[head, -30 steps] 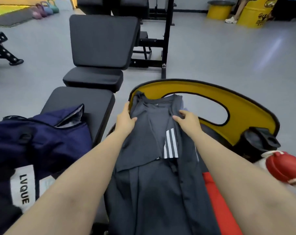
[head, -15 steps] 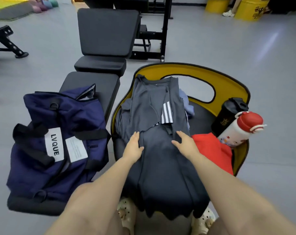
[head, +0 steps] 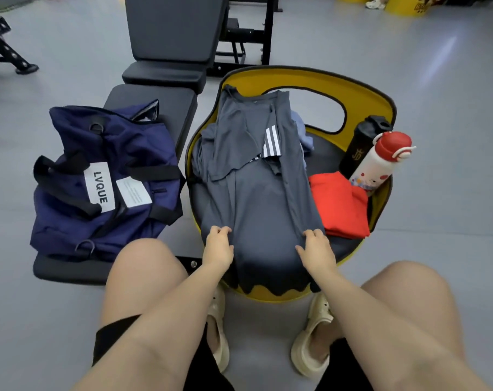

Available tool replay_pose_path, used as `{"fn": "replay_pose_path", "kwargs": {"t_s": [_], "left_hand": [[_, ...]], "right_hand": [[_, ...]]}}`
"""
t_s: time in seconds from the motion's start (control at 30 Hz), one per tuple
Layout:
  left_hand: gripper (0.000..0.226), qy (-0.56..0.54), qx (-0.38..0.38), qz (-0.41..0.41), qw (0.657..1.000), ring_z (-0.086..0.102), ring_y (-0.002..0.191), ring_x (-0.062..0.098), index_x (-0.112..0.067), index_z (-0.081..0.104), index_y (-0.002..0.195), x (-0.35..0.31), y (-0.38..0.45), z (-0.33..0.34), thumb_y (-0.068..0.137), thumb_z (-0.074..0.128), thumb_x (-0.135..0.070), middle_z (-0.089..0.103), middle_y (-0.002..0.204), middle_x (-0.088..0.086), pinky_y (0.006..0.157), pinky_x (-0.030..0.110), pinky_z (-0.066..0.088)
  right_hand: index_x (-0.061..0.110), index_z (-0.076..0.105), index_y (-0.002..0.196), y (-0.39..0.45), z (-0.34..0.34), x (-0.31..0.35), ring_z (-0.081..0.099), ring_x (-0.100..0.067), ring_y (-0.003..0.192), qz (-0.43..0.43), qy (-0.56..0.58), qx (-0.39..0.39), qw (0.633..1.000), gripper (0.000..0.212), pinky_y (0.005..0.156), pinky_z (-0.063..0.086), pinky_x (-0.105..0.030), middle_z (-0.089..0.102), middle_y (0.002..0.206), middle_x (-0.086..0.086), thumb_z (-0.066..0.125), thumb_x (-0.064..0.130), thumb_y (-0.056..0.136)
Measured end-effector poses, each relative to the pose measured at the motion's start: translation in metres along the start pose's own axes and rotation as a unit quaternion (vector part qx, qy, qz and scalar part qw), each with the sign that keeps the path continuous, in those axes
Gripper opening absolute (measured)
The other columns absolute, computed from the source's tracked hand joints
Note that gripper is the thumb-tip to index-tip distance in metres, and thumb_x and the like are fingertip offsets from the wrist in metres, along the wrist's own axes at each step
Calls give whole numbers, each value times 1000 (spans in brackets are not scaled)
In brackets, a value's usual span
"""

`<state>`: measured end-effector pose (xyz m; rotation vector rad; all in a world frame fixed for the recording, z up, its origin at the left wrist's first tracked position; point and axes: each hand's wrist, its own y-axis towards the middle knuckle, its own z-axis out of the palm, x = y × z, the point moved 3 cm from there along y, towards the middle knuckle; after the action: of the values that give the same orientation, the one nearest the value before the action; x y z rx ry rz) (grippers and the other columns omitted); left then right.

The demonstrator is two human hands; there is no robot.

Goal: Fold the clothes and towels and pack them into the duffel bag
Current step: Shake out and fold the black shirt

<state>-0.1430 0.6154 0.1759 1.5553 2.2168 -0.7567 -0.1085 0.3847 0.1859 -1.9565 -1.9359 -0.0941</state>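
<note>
A dark grey shirt (head: 256,198) with white stripes lies lengthwise on the yellow-rimmed round seat (head: 361,88), sleeves folded in, its hem hanging over the near edge. My left hand (head: 217,246) pinches the shirt's left side near the hem with curled fingers. My right hand (head: 315,248) grips the right side the same way. A folded red garment (head: 338,204) sits to the right of the shirt. A bluish cloth (head: 303,134) peeks out from under the shirt. The navy duffel bag (head: 104,176) rests on a black bench (head: 70,269) at the left, its top partly unzipped.
A black shaker bottle (head: 362,145) and a white bottle with a red cap (head: 380,162) lean at the seat's right rim. A black weight bench (head: 172,40) and rack stand behind. My knees and cream clogs (head: 313,342) are in front of the seat, on grey floor.
Both hands slid down the shirt from the collar area to the lower part near the hem and now pinch the fabric. The view tilted down and pulled back.
</note>
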Motion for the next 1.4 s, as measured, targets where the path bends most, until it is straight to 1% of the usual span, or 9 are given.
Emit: {"fn": "replay_pose_path", "kwargs": {"t_s": [0.13,0.43,0.57,0.67,0.87,1.0,1.07,1.23,1.4], "left_hand": [[25,-9,-11,-26,1000,53,103,30,-9,47,115,13,-9,5,92,56,-13,46,119,12,89,38,43],[13,-68,-42,-73,994,56,101,28,-6,56,104,22,-9,14,91,56,-12,59,110,14,84,30,41],[15,-107,-43,-77,990,57,100,28,-5,56,106,27,-13,18,92,54,-8,62,105,14,83,28,41],[18,-141,-39,-75,986,57,102,27,-4,57,110,30,-16,19,93,52,-7,65,105,12,87,29,43],[14,-228,-37,-103,968,63,96,22,-7,59,105,43,-18,25,93,52,-6,65,96,10,80,22,41],[7,-262,-40,-151,952,64,94,25,-15,52,94,58,-12,27,93,53,-9,62,89,5,89,41,51],[12,-278,-43,-173,944,61,101,29,-15,50,103,65,-9,26,92,56,-12,62,98,7,92,49,49],[58,-289,-22,-205,935,48,123,32,-10,30,141,66,-7,23,92,59,-17,48,136,15,104,44,40],[70,-357,22,-218,908,38,134,30,-13,22,147,69,8,25,89,60,-3,38,148,8,110,46,34]], "right_hand": [[5,52,112,-15,8,-10,48,-32,112,10,1,-71,997,25,87,43,-41,50,117,-13,53,24,96],[5,58,102,-26,0,-1,58,-38,98,6,63,-118,991,18,77,43,-39,63,105,-14,46,18,97],[10,63,96,-27,0,22,63,-28,90,-16,196,-90,976,12,82,47,-34,68,90,-6,56,18,93],[17,63,94,-24,14,32,68,-23,80,-11,245,-10,970,5,83,54,-43,65,78,1,59,19,91],[17,67,96,-34,34,4,64,-23,91,35,209,-26,977,11,80,50,-32,70,91,-2,62,26,91],[14,63,85,-37,37,-11,60,-24,86,121,244,-59,960,19,70,46,-31,67,86,-3,66,33,88],[13,60,85,-40,41,-19,56,-23,85,160,260,-66,950,26,69,42,-30,64,87,-3,68,38,86],[10,50,92,-48,56,-33,49,-23,88,195,310,-85,926,41,73,39,-33,57,97,-6,74,41,80],[5,42,98,-50,69,-46,53,-31,99,203,364,-101,903,53,80,42,-37,51,103,-14,81,32,74]]}}
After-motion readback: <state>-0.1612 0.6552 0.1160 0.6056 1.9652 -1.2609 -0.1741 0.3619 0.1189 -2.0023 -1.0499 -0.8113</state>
